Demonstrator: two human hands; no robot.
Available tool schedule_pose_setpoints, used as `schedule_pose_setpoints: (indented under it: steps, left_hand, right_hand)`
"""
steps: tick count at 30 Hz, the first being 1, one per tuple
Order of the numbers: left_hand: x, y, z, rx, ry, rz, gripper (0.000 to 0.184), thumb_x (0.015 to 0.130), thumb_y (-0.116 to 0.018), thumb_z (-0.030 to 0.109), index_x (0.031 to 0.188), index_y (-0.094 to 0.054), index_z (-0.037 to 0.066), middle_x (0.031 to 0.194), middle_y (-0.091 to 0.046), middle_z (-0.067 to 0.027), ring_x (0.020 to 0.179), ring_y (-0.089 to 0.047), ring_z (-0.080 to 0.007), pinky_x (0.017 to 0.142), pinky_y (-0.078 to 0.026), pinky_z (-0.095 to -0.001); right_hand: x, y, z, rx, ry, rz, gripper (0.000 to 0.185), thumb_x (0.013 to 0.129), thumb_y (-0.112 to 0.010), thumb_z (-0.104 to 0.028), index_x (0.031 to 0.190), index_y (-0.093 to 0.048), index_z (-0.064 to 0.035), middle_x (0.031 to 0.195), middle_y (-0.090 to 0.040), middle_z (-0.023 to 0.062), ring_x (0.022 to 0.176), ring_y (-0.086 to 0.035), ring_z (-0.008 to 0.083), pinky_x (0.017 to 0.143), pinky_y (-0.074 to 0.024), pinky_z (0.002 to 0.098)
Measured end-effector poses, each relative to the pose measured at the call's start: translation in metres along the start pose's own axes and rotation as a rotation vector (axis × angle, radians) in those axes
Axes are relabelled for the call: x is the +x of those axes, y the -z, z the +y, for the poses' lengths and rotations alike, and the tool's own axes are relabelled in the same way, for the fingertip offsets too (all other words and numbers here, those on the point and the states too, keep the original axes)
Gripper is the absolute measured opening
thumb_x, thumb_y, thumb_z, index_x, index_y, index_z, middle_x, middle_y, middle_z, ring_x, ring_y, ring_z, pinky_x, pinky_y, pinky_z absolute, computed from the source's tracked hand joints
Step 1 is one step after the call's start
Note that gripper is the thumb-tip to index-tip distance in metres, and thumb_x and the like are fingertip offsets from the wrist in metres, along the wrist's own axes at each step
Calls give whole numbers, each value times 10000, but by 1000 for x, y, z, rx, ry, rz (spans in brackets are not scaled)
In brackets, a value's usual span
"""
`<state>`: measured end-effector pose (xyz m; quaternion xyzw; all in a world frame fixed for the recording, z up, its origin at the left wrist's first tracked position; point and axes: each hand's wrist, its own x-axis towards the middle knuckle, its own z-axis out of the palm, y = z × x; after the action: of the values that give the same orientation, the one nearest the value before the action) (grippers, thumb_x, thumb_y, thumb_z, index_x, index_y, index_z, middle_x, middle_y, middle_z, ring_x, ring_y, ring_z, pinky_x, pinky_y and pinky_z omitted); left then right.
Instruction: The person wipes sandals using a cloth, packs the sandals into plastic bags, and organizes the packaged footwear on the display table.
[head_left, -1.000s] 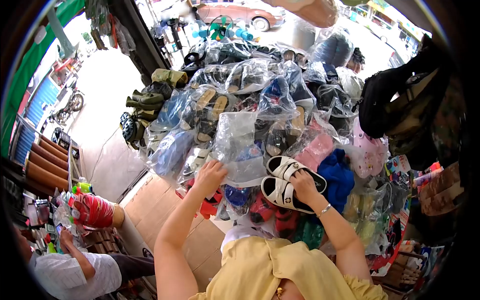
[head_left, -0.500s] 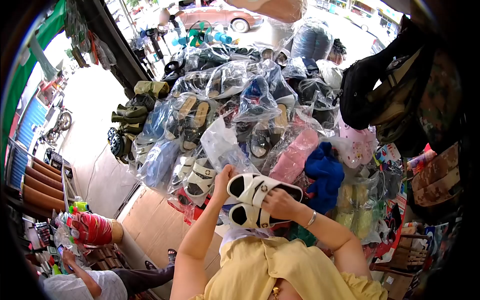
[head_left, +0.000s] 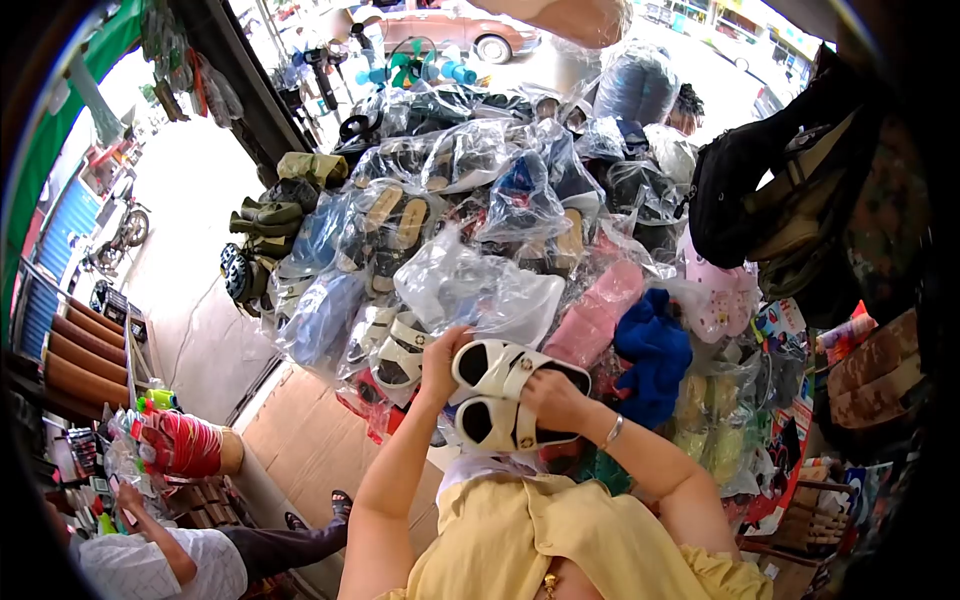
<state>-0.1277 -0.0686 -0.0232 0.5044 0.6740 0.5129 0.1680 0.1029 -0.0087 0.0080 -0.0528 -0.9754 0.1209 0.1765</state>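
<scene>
A pair of white sandals (head_left: 487, 424) with black insoles is in my right hand (head_left: 556, 402), whose fingers grip the straps. They are held sole-down in front of my chest. My left hand (head_left: 444, 366) is closed just left of the sandals, pinching the near edge of a clear plastic bag (head_left: 480, 290). The bag spreads out over the pile beyond my hands. Another pair of white sandals (head_left: 401, 350) in plastic lies left of my left hand. Right of the bag rests a pink slipper (head_left: 597, 313), beside a blue cloth item (head_left: 652, 355).
Plastic-wrapped footwear covers the stall, including pink clogs (head_left: 718, 292) and tan-soled sandals (head_left: 411, 222). Black bags (head_left: 765, 170) hang at right. A person in a white shirt (head_left: 165, 562) sits lower left, near a red cord spool (head_left: 185, 445). Cardboard (head_left: 300, 425) lies on the floor.
The clear bag has swung from upright to spread flatter and wider toward the right over the pile. The white sandals have shifted slightly left in my right hand.
</scene>
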Motion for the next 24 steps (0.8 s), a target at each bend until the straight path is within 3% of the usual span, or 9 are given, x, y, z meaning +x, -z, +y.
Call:
schedule_pose_setpoints:
  steps: [2, 3, 6, 10, 14, 16, 19, 21, 24]
  left_hand:
    - [-1, 11, 10, -62, 306, 17, 191, 923, -629, 125, 1086, -696, 53, 675, -612, -65, 617, -557, -130, 585, -470, -296]
    - [-3, 16, 11, -61, 303, 19, 191, 923, -629, 125, 1086, -696, 53, 675, -612, -65, 617, -557, -130, 585, -470, -296]
    - [-10, 25, 15, 92, 66, -56, 192, 916, -633, 144, 1077, -707, 68, 704, -634, -81, 623, -608, -174, 570, -480, -304]
    - [-25, 8, 63, 577, -463, -151, 297, 866, -654, 164, 1162, -680, 176, 732, -558, -33, 661, -601, -245, 594, -487, -366]
    - [-41, 13, 76, 563, -533, -230, 368, 832, -634, 102, 1191, -652, 183, 745, -520, -30, 736, -584, -227, 668, -483, -374]
    - [-42, 22, 83, 473, -493, -168, 422, 820, -612, 41, 1220, -620, 174, 852, -551, -65, 752, -599, -260, 651, -502, -377]
    - [-53, 21, 71, 427, -284, -165, 431, 827, -572, 22, 1231, -575, 170, 964, -555, -98, 746, -629, -329, 620, -533, -430]
    - [-53, 25, 64, 456, -226, -138, 466, 809, -596, 44, 1259, -555, 156, 997, -561, -101, 834, -611, -329, 714, -526, -432]
    - [-37, 28, 69, 399, -299, -23, 488, 797, -633, 68, 1274, -539, 113, 1079, -559, -138, 995, -570, -346, 865, -486, -439]
  right_hand:
    - [1, 1, 14, 39, -91, -46, 265, 685, -641, -78, 942, -613, -25, 897, -634, 138, 851, -628, 314, 771, -509, 394]
    - [0, -3, 20, 22, -166, -143, 278, 688, -639, -71, 960, -608, -23, 911, -634, 146, 871, -629, 313, 783, -508, 392]
    - [-6, -14, 30, 5, -271, -148, 190, 738, -614, -81, 924, -611, -42, 892, -641, 143, 849, -646, 282, 744, -519, 378]
    - [11, -6, 6, -152, 73, -12, 73, 798, -573, -143, 815, -604, -79, 760, -618, 76, 702, -646, 227, 624, -524, 353]
    - [11, 5, 24, -138, -206, -323, 188, 693, -646, -168, 844, -649, -55, 818, -652, 104, 781, -658, 269, 671, -523, 386]
    - [0, 7, 31, -47, -360, -90, 227, 693, -661, -142, 892, -677, -36, 925, -668, 173, 848, -660, 327, 727, -517, 424]
    - [-6, 7, 39, -94, -550, -254, 282, 727, -657, -114, 990, -671, -12, 1016, -667, 208, 920, -651, 372, 786, -517, 446]
    - [-16, -6, 48, 258, -497, 401, 347, 767, -656, -109, 1100, -645, -9, 1081, -659, 225, 1011, -624, 419, 851, -504, 463]
    - [-25, 8, 44, 375, -441, 295, 430, 764, -674, -120, 1176, -605, -19, 1065, -648, 249, 999, -603, 460, 869, -489, 488]
